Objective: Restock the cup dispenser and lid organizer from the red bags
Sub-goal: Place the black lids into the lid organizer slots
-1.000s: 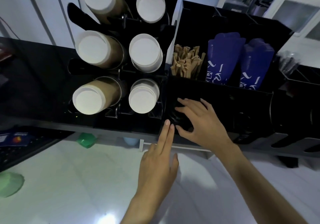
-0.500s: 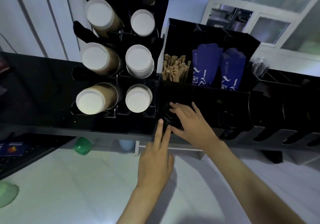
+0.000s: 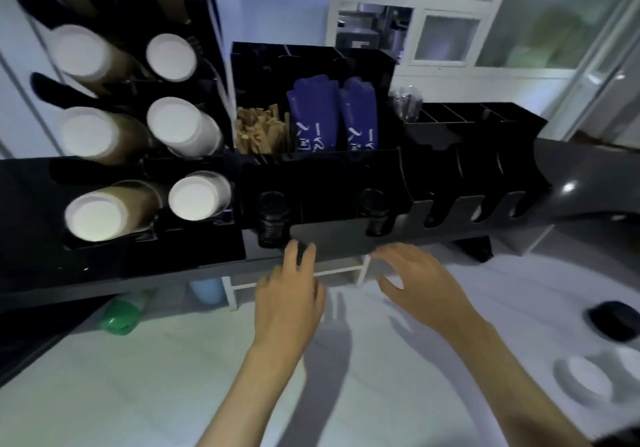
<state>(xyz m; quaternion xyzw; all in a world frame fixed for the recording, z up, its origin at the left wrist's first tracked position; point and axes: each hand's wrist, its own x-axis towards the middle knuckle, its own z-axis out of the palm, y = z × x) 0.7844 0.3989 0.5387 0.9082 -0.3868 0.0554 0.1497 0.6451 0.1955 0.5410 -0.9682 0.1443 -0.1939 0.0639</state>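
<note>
Black lid organizer [image 3: 346, 201] just beyond both empty hands [image 3: 289, 294].

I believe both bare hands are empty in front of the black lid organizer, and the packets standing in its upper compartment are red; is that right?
Not quite: the head view shows the packets are blue, not red. Both the left hand and right hand are indeed empty before the black lid organizer.

Left: cup dispenser [image 3: 138, 128] on the counter [image 3: 104, 266].
Right of it: lid organizer [image 3: 346, 204].
Behind organizer: stirrers [image 3: 259, 135], sleeves [image 3: 332, 117] to their right.
Before organizer: both hands.
</note>
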